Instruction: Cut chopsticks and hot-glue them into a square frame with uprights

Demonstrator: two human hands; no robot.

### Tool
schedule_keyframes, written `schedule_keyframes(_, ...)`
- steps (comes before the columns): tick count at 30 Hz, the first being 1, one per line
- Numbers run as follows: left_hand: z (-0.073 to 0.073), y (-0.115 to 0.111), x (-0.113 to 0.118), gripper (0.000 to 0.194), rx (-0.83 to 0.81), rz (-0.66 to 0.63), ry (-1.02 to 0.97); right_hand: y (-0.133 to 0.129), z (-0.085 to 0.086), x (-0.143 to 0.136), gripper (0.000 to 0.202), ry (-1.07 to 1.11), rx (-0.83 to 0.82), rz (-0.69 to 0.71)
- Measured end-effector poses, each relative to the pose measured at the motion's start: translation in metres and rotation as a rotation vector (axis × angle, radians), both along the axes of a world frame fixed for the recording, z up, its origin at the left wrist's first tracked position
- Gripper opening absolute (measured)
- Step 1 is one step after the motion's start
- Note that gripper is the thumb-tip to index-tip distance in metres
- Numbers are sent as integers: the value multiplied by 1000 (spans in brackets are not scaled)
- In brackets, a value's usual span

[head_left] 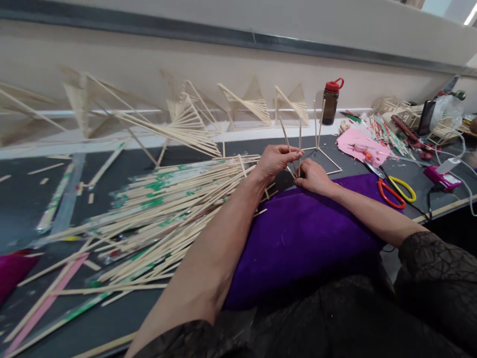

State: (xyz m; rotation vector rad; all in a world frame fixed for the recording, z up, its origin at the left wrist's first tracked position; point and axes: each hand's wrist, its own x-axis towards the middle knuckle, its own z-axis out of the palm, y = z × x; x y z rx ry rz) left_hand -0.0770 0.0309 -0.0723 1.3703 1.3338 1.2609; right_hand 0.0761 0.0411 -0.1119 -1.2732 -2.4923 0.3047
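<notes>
A frame of thin wooden sticks (330,160) lies on the dark table, with a pair of sticks (321,122) rising from its far corner. At its near left corner, two more sticks stand up between my hands. My left hand (276,161) is closed, pinching an upright thin wooden stick (300,130) between thumb and fingers. Low at the same corner, my right hand (315,177) is closed around the foot of the sticks; its fingertips are partly hidden. A purple cloth (298,233) lies beneath my forearms.
Many loose and wrapped sticks (160,214) cover the table at left. Finished stick structures (246,107) stand along the wall. To the right are a red-capped bottle (330,102), pink paper (361,145) with a glue gun (363,150), scissors (397,191) and a magenta box with cables (442,179).
</notes>
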Motion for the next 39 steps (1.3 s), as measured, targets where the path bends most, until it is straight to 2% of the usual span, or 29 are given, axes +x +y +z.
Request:
schedule_keyframes(3,-1,1,-1,20,-5,4,-2,-1,0,-1,28,12,7,-6)
schedule_keyframes(7,-1,0,-1,20,4,-4,-8,1,4,2,18,-5,-21,24)
schedule_keyframes(13,2,-3,1,17,0,0,-8,11,11,24,35,98,-157,20)
schedule_keyframes(18,-5,-1,1,17,24,-42,73,16,1,30,18,75,-66,92)
schedule_keyframes(23,-16,0,1,17,13,-113,129,13,-3,23,13,68,-27,97)
schedule_keyframes(32,-7,-8,5,10,-41,-67,120,10,-2,14,13,46,-47,85)
schedule_keyframes(39,-9,-8,5,12,-40,-75,92,8,1,12,14,0,-17,68)
